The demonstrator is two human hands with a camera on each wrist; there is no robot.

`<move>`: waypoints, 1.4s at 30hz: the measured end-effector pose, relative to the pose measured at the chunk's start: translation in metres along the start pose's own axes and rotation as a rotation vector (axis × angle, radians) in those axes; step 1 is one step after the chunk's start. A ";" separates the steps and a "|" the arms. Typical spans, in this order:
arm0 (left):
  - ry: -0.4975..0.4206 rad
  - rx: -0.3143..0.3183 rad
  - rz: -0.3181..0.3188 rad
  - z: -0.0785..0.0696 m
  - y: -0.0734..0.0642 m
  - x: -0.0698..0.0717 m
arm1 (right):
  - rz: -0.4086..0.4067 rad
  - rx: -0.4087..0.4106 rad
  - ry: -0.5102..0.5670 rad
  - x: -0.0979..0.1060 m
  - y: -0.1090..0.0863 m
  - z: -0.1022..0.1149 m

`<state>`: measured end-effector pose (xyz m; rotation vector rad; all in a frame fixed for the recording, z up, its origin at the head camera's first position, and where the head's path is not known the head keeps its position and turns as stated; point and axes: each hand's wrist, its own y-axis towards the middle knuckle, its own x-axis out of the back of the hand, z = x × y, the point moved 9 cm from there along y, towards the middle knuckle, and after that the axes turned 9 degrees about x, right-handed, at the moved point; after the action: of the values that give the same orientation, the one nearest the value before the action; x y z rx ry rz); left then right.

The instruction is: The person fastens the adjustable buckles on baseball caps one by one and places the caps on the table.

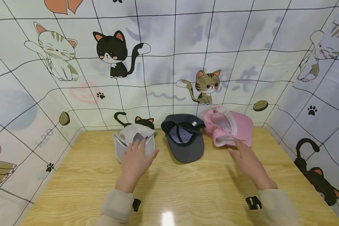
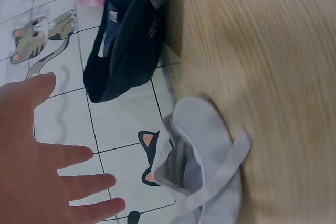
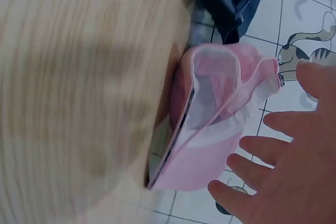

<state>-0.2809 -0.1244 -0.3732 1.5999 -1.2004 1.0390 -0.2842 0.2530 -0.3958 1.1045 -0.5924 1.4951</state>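
Three baseball caps lie in a row at the back of the wooden table, their insides showing. On the left is a white cap (image 1: 124,135), in the middle a dark grey cap (image 1: 187,150), on the right a pink cap (image 1: 243,127). My left hand (image 1: 136,160) is over the front of the white cap with its fingers spread, hiding part of the brim. In the left wrist view, the white cap (image 2: 210,145) stands apart from the fingers. My right hand (image 1: 248,160) reaches toward the pink cap (image 3: 210,156), fingers extended and holding nothing.
The light wood table (image 1: 186,188) runs back to a wall cloth (image 1: 163,66) printed with cats and grid lines. The cloth also rises along the left and right sides. The dark grey cap sits between the other two, close beside the pink one.
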 end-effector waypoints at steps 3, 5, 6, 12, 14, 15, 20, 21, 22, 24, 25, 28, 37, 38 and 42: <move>-0.046 0.008 0.012 0.000 -0.006 -0.006 | -0.016 -0.004 0.082 -0.010 -0.002 0.005; -0.075 0.012 0.026 -0.001 -0.009 -0.012 | -0.025 -0.007 0.121 -0.019 -0.003 0.009; -0.085 0.014 0.034 -0.002 -0.010 -0.016 | -0.034 -0.007 0.137 -0.024 -0.003 0.011; -0.187 0.072 0.108 -0.011 -0.021 -0.035 | -0.075 -0.030 0.220 -0.047 -0.003 0.018; -0.219 0.068 0.128 -0.018 -0.025 -0.042 | -0.082 -0.053 0.240 -0.051 -0.004 0.017; -0.231 0.068 0.138 -0.020 -0.027 -0.046 | -0.085 -0.061 0.248 -0.053 -0.004 0.017; -0.292 0.062 0.175 -0.030 -0.034 -0.058 | -0.113 -0.107 0.290 -0.057 -0.002 0.012; -0.302 0.068 0.182 -0.031 -0.035 -0.060 | -0.120 -0.122 0.306 -0.057 -0.002 0.011; -0.313 0.069 0.186 -0.032 -0.036 -0.061 | -0.127 -0.141 0.319 -0.058 -0.001 0.009; -0.325 0.067 0.186 -0.034 -0.038 -0.062 | -0.142 -0.181 0.341 -0.060 0.001 0.004; -0.329 0.068 0.185 -0.034 -0.038 -0.062 | -0.152 -0.196 0.350 -0.060 0.003 0.003; -0.345 0.065 0.176 -0.036 -0.036 -0.061 | -0.185 -0.208 0.339 -0.058 0.013 -0.002; -0.378 0.046 0.214 -0.038 -0.036 -0.067 | -0.283 -0.187 0.342 -0.057 0.044 -0.015; -0.375 0.035 0.217 -0.039 -0.037 -0.069 | -0.279 -0.196 0.341 -0.057 0.045 -0.017; -0.348 -0.029 0.224 -0.041 -0.039 -0.072 | -0.241 -0.201 0.346 -0.062 0.048 -0.021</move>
<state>-0.2621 -0.0600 -0.4352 1.6978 -1.6516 0.8959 -0.3401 0.2293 -0.4494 0.7125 -0.3452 1.3438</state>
